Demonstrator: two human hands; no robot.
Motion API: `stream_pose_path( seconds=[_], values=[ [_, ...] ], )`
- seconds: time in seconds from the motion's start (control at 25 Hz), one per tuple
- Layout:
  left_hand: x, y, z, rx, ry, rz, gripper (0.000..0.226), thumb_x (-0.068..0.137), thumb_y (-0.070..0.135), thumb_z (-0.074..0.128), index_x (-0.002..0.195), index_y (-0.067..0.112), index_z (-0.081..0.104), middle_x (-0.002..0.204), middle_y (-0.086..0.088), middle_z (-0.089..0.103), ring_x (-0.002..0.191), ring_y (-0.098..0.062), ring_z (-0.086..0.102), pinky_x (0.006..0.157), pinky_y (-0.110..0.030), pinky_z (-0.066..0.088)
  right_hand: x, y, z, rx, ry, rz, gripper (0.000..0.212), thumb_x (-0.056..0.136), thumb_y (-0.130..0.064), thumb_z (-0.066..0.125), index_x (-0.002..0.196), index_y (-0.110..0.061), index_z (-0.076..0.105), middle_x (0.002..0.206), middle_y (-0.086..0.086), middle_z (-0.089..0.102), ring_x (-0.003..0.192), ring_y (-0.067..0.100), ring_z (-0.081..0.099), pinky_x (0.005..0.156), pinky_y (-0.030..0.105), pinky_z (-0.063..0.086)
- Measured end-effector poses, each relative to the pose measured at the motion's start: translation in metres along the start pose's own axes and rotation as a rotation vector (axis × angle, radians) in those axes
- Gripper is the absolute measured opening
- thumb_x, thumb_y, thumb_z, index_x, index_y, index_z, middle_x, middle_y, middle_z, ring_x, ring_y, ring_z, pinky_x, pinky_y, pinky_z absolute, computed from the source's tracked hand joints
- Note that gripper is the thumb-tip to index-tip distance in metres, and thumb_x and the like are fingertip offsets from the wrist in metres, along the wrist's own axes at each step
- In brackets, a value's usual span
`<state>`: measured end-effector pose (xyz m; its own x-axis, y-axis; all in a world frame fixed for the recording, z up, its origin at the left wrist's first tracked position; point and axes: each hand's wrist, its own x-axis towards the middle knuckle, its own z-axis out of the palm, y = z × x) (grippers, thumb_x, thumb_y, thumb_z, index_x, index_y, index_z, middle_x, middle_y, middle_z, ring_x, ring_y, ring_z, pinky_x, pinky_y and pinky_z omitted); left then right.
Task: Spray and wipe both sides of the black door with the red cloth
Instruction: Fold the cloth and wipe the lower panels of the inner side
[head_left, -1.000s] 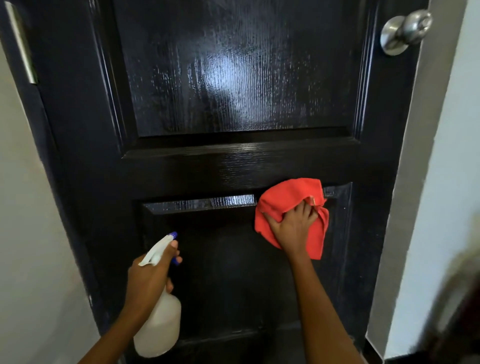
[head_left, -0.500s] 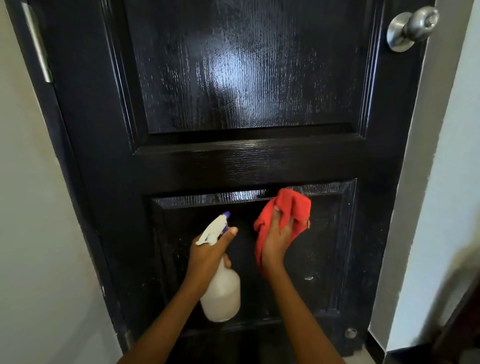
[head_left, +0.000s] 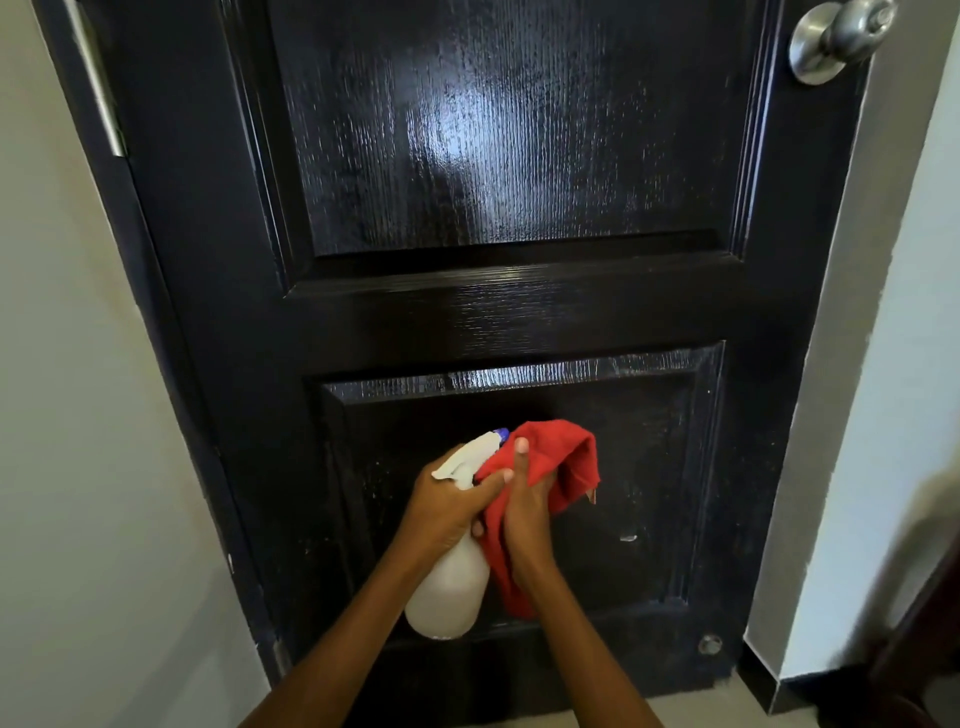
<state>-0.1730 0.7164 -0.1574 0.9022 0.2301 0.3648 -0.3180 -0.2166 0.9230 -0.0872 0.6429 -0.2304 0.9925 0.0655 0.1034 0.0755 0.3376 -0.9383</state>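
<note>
The black door (head_left: 519, 312) stands before the person, its facing side in full view. The upper panel shows a wet, streaked sheen, consistent with spraying and wiping there. The lower panel appears duller, with pale specks near its right half; judged incomplete.

The left hand (head_left: 447, 506) grips the neck of a white spray bottle (head_left: 449, 592), fingers curled round it, nozzle pointing toward the red cloth (head_left: 558, 457). The right hand (head_left: 527, 512) clutches the cloth, bunched, in front of the lower panel; whether the cloth touches the door cannot be told.

A metal knob (head_left: 836, 39) sits at upper right.

Assessment: this side is partly done; the lower panel and bottom rail remain. The far side is not visible, so its condition is unknown.
</note>
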Motion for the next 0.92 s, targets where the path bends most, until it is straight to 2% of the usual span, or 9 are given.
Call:
stream_pose_path(
  seconds=[0.08, 0.16, 0.24, 0.32, 0.4, 0.56, 0.72, 0.8, 0.92],
  values=[
    [0.001, 0.004, -0.007, -0.015, 0.045, 0.02, 0.039, 0.091, 0.013, 0.073, 0.124, 0.033, 0.069, 0.089, -0.009, 0.076, 0.055, -0.02, 0.06, 0.054, -0.031, 0.053, -0.009, -0.019, -0.006, -0.047, 0.006, -0.087, 0.073, 0.082, -0.076, 0.061, 0.139, -0.034, 0.045, 0.13, -0.004, 0.061, 0.116, 0.012, 0.063, 0.101, 0.037, 0.052],
    [0.007, 0.004, -0.021, -0.013, 0.075, 0.001, 0.038, 0.092, 0.006, 0.07, 0.124, 0.027, 0.07, 0.098, 0.001, 0.076, 0.072, -0.016, 0.068, 0.065, -0.025, 0.056, -0.013, -0.037, -0.02, -0.064, -0.004, -0.088, 0.053, 0.089, -0.06, 0.069, 0.128, -0.029, 0.053, 0.12, -0.008, 0.064, 0.105, 0.004, 0.064, 0.092, 0.026, 0.052],
    [0.012, 0.007, -0.034, 0.027, -0.007, 0.009, 0.038, 0.092, 0.006, 0.069, 0.123, 0.029, 0.07, 0.111, 0.011, 0.076, 0.096, -0.015, 0.068, 0.077, -0.018, 0.054, -0.012, -0.048, -0.041, -0.074, -0.012, -0.012, 0.039, 0.091, -0.052, 0.072, 0.117, -0.024, 0.063, 0.109, -0.008, 0.071, 0.096, 0.004, 0.069, 0.084, 0.023, 0.055],
    [0.013, 0.009, -0.046, 0.026, -0.063, -0.017, 0.038, 0.093, 0.008, 0.068, 0.123, 0.031, 0.07, 0.113, 0.013, 0.075, 0.098, -0.022, 0.062, 0.069, -0.012, 0.053, -0.011, -0.058, -0.063, -0.12, -0.046, 0.053, 0.032, 0.09, -0.047, 0.074, 0.103, -0.018, 0.071, 0.1, -0.003, 0.077, 0.087, 0.007, 0.072, 0.073, 0.021, 0.056],
    [0.013, 0.012, -0.059, 0.019, -0.073, -0.045, 0.036, 0.093, 0.013, 0.068, 0.124, 0.032, 0.071, 0.115, 0.009, 0.075, 0.102, -0.025, 0.062, 0.071, -0.012, 0.053, -0.005, -0.067, -0.079, -0.194, -0.119, 0.125, 0.04, 0.09, -0.049, 0.072, 0.098, -0.01, 0.075, 0.093, 0.003, 0.077, 0.085, 0.014, 0.07, 0.074, 0.027, 0.054],
    [0.008, 0.016, -0.074, 0.011, -0.1, -0.084, 0.035, 0.092, 0.022, 0.07, 0.124, 0.037, 0.071, 0.116, -0.016, 0.071, 0.101, -0.033, 0.057, 0.07, -0.016, 0.055, 0.001, -0.073, -0.094, -0.094, -0.36, 0.223, 0.039, 0.089, -0.043, 0.072, 0.115, -0.013, 0.072, 0.107, 0.006, 0.075, 0.092, 0.016, 0.07, 0.089, 0.037, 0.055],
    [0.001, 0.017, -0.082, 0.025, -0.106, -0.109, 0.035, 0.092, 0.03, 0.071, 0.125, 0.038, 0.07, 0.111, -0.033, 0.066, 0.092, -0.034, 0.058, 0.071, -0.022, 0.057, 0.002, -0.078, -0.087, 0.122, -0.405, 0.18, 0.055, 0.083, -0.014, 0.075, 0.134, -0.006, 0.055, 0.112, 0.014, 0.072, 0.089, 0.02, 0.072, 0.074, 0.035, 0.061],
    [-0.002, 0.015, -0.085, 0.011, -0.117, -0.125, 0.036, 0.092, 0.031, 0.071, 0.127, 0.038, 0.069, 0.082, -0.029, 0.06, 0.064, -0.03, 0.057, 0.064, -0.037, 0.056, -0.002, -0.081, -0.081, 0.187, -0.431, 0.171, 0.063, 0.082, 0.0, 0.073, 0.139, -0.008, 0.048, 0.108, 0.012, 0.072, 0.088, 0.022, 0.073, 0.066, 0.034, 0.061],
    [-0.003, 0.014, -0.091, 0.02, -0.128, -0.127, 0.037, 0.092, 0.03, 0.072, 0.128, 0.036, 0.068, 0.065, -0.019, 0.05, 0.048, -0.026, 0.049, 0.059, -0.041, 0.053, -0.002, -0.08, -0.076, 0.059, -0.39, 0.094, 0.096, 0.082, 0.013, 0.071, 0.157, -0.027, 0.026, 0.122, 0.008, 0.07, 0.102, 0.021, 0.072, 0.079, 0.034, 0.061]
  ],
)
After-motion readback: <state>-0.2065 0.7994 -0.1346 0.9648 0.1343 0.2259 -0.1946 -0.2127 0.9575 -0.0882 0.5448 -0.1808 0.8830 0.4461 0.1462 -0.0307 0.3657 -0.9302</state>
